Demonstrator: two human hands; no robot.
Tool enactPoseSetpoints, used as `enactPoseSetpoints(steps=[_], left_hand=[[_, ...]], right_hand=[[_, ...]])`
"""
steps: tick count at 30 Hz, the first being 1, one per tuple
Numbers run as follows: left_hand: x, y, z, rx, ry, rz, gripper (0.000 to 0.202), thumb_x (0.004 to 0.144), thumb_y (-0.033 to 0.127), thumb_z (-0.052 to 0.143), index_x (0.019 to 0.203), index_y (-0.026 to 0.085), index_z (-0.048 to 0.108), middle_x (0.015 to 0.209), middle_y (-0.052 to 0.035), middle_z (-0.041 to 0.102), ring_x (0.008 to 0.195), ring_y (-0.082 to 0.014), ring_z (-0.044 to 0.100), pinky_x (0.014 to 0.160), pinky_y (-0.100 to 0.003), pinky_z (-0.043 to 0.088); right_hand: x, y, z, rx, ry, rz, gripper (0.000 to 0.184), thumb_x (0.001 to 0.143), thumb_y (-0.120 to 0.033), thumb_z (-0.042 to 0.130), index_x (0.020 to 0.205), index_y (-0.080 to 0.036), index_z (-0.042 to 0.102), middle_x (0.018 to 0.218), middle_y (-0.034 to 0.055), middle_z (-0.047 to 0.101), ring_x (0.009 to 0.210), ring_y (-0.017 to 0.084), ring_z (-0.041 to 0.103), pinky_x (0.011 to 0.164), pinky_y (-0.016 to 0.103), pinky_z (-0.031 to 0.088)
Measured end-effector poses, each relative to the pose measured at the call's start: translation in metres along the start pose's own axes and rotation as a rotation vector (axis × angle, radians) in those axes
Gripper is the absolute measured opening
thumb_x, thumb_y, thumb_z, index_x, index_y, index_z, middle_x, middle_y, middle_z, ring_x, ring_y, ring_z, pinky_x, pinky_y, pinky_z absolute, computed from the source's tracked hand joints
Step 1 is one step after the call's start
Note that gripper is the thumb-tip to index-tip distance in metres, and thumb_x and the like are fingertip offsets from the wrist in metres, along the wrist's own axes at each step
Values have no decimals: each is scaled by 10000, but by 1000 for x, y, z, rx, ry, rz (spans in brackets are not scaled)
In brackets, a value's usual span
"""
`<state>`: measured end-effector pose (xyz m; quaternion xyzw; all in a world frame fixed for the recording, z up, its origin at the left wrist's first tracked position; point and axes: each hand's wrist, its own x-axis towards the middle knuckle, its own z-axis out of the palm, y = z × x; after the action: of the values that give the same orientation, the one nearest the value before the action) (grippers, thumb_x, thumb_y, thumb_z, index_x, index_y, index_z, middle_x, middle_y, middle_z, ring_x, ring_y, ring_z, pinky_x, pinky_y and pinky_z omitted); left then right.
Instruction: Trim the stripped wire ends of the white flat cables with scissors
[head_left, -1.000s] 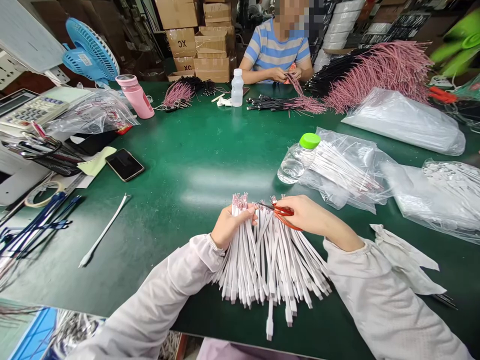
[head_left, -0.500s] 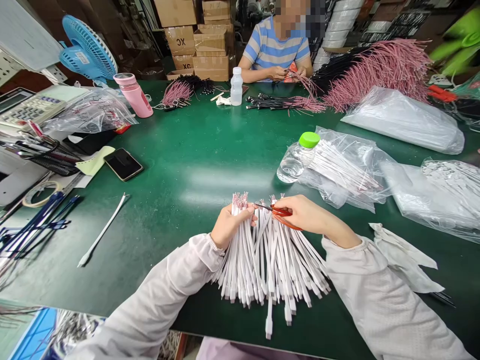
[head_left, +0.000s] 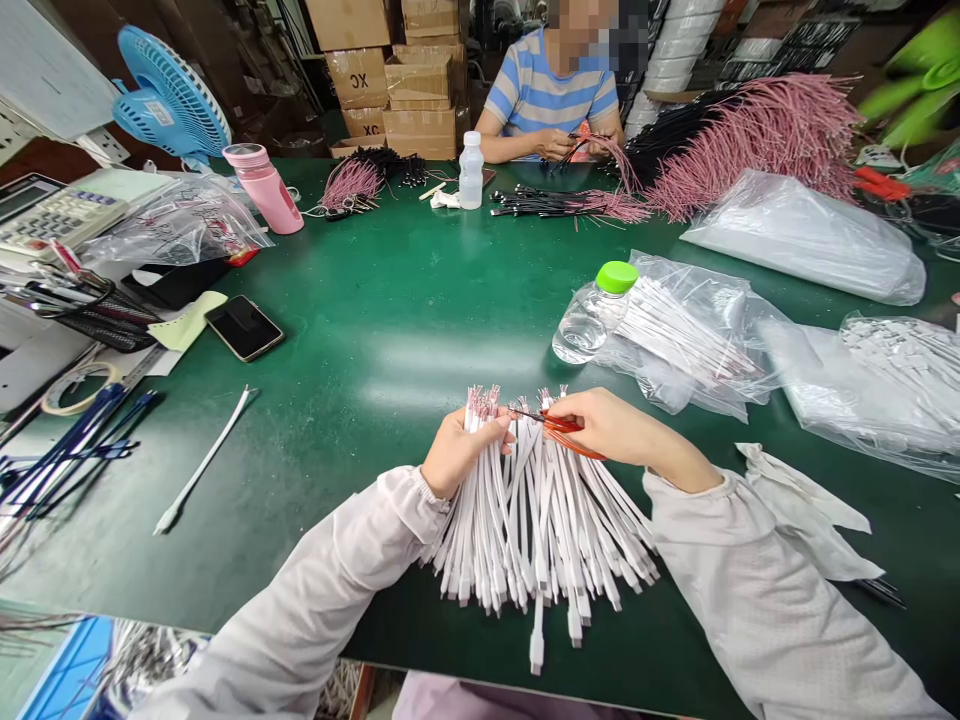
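White flat cables (head_left: 536,530) fan downward across the green desk (head_left: 360,330), plugs toward the near edge, pink-tipped ends gathered at the top. Left hand (head_left: 465,450) grips the bundle, fingers closed around it; right hand (head_left: 611,428) pinches orange-handled scissors (head_left: 566,425), fingers narrow, blades pointing left across the cable tips.

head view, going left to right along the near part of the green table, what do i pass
dark blue cables, lone white flat cable, left hand, bunch of white flat cables, right hand holding orange-handled scissors, crumpled white fabric
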<state>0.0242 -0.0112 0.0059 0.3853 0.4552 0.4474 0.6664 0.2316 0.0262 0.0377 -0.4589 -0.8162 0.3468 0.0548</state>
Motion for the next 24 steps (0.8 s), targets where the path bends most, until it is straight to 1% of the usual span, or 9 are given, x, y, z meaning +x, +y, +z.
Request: enactPoseSetpoints(steps=[5,10,17,18,20,22,24], left_hand=[[0,-1,-1,9,-24,20,308,680,379,758,820,125,655,653,-21,656,562,-122,584,667,-292,482],[0,-1,-1,-4,-18,11,312,672,377,766,820,123,661,644,-19,652,559,-127,583,664,-299,484],[3,-5,-3,14,-32,10,320,687,389,759,853,125,690,650,-16,658,577,-127,588,692,-296,481],[4,-5,-4,17,-32,2,323,690,393,757,858,125,694,656,-18,661,589,-129,592,702,-295,480],[5,-5,-6,32,-36,-32,333,694,393,755,885,125,700,668,-24,669,629,-139,608,732,-297,478],[5,-4,-9,53,-62,-76,351,673,360,776,932,133,706,695,-30,684,682,-153,624,766,-301,472],[5,-3,-11,71,-97,-110,382,635,309,804,967,144,711,761,-41,704,735,-169,633,787,-306,469]], right_hand=[[0,0,0,14,-6,1,409,863,-444,462,571,-191,326,540,-29,357,495,88,286,480,256,211],[0,2,0,-5,-19,-15,431,871,-470,454,576,-187,318,544,-28,350,507,89,281,490,259,205],[0,6,0,-24,-6,-15,425,871,-427,469,561,-182,316,515,-35,331,492,81,265,487,260,193],[0,6,1,-18,13,-13,425,870,-435,472,558,-182,332,515,-35,337,490,81,266,486,261,197],[1,5,2,20,94,-2,416,863,-453,483,562,-178,403,524,-28,385,495,85,289,488,259,224],[2,3,4,89,204,24,391,848,-466,508,596,-167,513,553,-7,475,512,99,353,498,258,274],[3,-1,6,166,281,46,367,827,-477,541,673,-152,618,600,23,567,548,127,439,517,263,329]])
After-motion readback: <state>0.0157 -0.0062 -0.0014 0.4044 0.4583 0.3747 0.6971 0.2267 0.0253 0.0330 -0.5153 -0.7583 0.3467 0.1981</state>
